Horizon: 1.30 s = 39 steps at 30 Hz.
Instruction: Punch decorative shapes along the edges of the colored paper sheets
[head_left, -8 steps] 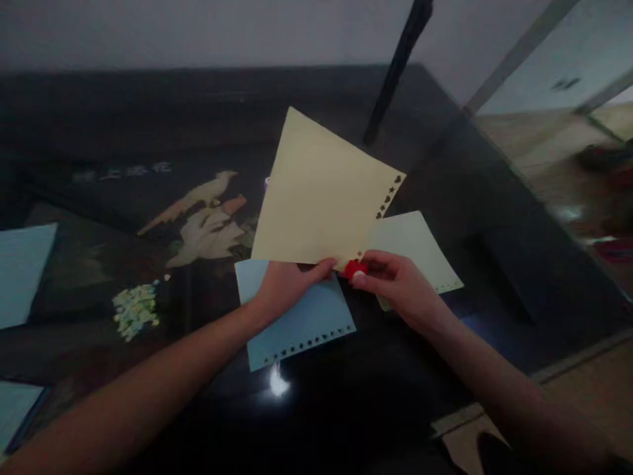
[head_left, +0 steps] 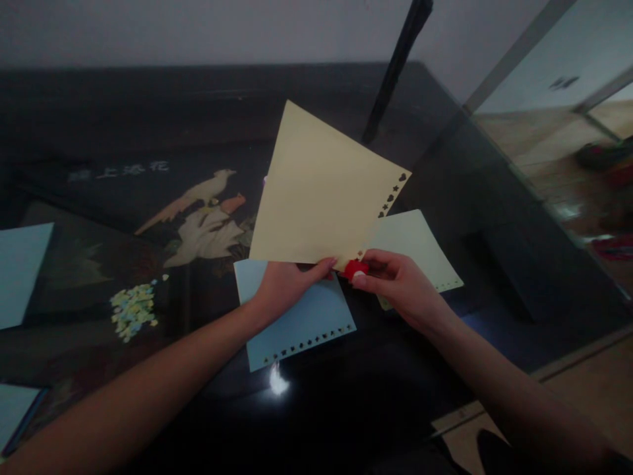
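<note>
A sheet of cream paper is held up off the table, tilted, with heart and star holes along its right edge. My left hand pinches its lower edge, thumb on top and the other fingers hidden beneath. Between the thumb and fingers of my right hand is a small red craft punch, set on the paper's lower right edge beside a cut hole. Under my left hand lies a blue sheet with a row of punched shapes. Behind my right hand lies a pale sheet, also punched along its edge.
Small paper cut-outs lie in a pile on the dark glossy table. Blue sheets rest at the left. A dark flat block sits at the right, and a black pole rises at the back.
The far corners of the cream sheet have shifted slightly upward and outward. Both hands and the red punch stay almost where they were.
</note>
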Each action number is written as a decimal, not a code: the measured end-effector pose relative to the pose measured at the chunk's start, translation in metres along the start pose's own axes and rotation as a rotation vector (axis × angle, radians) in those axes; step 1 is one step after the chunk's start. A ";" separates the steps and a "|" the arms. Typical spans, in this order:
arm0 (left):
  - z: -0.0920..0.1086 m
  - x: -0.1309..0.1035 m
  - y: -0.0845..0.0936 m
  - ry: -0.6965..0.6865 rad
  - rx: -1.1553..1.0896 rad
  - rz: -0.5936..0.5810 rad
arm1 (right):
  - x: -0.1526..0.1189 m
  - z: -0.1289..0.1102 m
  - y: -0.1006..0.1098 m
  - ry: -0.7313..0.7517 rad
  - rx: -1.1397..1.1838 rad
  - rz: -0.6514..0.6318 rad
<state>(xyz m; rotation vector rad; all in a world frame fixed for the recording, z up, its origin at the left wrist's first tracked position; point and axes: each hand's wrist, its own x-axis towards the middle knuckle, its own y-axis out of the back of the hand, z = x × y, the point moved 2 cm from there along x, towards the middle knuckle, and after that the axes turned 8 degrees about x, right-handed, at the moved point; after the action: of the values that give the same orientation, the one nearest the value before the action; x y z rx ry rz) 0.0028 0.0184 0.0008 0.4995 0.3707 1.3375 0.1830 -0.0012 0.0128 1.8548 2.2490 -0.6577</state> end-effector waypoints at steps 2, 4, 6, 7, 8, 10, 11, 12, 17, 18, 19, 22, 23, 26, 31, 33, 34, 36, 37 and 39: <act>0.000 0.000 0.000 0.000 0.041 -0.007 | 0.000 0.000 0.000 0.000 -0.008 0.004; 0.001 0.001 0.000 -0.001 0.068 -0.008 | 0.000 0.001 0.001 0.003 -0.014 0.001; 0.002 0.001 0.000 -0.007 0.073 -0.008 | 0.001 0.001 0.002 0.009 -0.012 -0.006; 0.002 0.001 0.001 -0.010 0.071 -0.009 | 0.001 0.002 0.002 0.011 -0.008 -0.008; 0.002 0.001 0.001 -0.012 0.067 -0.008 | 0.001 0.002 0.002 0.013 -0.007 -0.010; 0.002 0.001 0.000 -0.015 0.057 -0.016 | 0.001 0.002 0.002 0.009 -0.009 -0.010; 0.002 0.000 0.000 -0.013 0.053 -0.020 | 0.001 0.001 0.002 0.006 -0.012 -0.009; 0.002 0.000 0.000 -0.009 0.050 -0.023 | 0.001 0.001 0.002 0.003 -0.014 -0.009; 0.002 0.000 0.001 0.009 0.061 -0.018 | 0.000 -0.001 0.001 0.009 -0.039 -0.001; 0.002 0.001 0.001 0.007 0.063 -0.018 | 0.000 -0.001 0.001 0.009 -0.047 0.000; 0.002 0.001 0.001 0.004 0.066 -0.018 | 0.000 -0.001 0.001 0.011 -0.055 0.001; 0.002 0.001 0.000 -0.005 0.076 -0.018 | 0.000 -0.001 0.001 0.012 -0.064 0.000; 0.002 0.001 0.000 -0.006 0.079 -0.020 | 0.000 -0.001 0.001 0.013 -0.063 -0.001; 0.002 0.001 -0.001 -0.022 0.075 -0.018 | 0.000 -0.001 0.001 0.015 -0.057 -0.004; 0.003 0.000 0.000 -0.035 0.054 -0.019 | -0.001 -0.002 0.002 0.015 -0.070 -0.021; 0.002 0.000 0.000 -0.024 0.047 -0.027 | -0.001 -0.002 0.002 0.015 -0.078 -0.027; 0.002 0.000 -0.001 -0.021 0.048 -0.031 | -0.001 -0.003 0.002 0.015 -0.084 -0.027; 0.002 0.000 -0.001 -0.021 0.054 -0.034 | -0.001 -0.003 0.003 0.015 -0.098 -0.020; 0.003 0.000 -0.001 -0.020 0.057 -0.032 | -0.001 -0.003 0.003 0.016 -0.105 -0.018; 0.003 -0.001 -0.001 -0.016 0.057 -0.035 | -0.001 -0.003 0.003 0.016 -0.109 -0.022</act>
<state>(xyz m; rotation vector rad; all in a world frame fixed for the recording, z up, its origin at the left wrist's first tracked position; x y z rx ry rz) 0.0051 0.0171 0.0031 0.5487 0.4034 1.2915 0.1863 -0.0004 0.0152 1.7929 2.2695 -0.5138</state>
